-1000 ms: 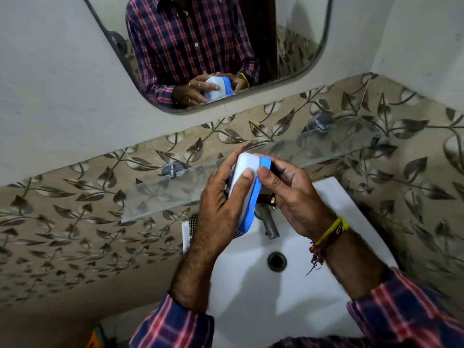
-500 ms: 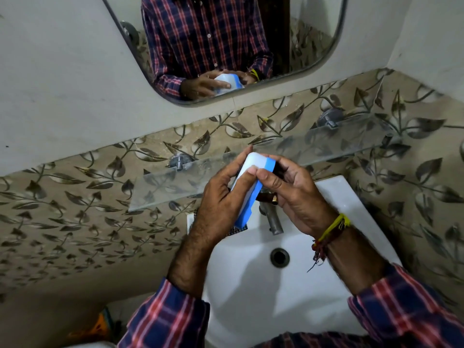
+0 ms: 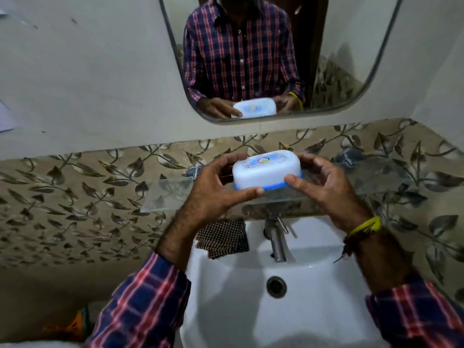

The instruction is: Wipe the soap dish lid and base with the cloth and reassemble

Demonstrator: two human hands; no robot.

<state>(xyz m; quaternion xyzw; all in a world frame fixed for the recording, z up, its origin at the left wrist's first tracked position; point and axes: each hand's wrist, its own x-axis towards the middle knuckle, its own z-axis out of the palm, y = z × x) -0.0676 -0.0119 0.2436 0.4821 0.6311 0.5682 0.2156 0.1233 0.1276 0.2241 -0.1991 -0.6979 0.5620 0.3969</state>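
Above shelf edge [image 3: 226, 204], closed soap dish [image 3: 266, 170]

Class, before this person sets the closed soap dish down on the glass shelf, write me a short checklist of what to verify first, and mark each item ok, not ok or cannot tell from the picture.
1. Lid seated on base: the white lid covers the blue base evenly along the visible edge: ok.
2. Dish level: it sits flat, lid up: ok.
3. Secure hold: left hand and right hand grip opposite ends: ok.
4. Landing spot: the glass shelf below the dish shows nothing in the way: ok.
5. Cloth put aside: the checked cloth lies on the sink rim: ok.
6. Dish wiped clean and dry: cannot tell.
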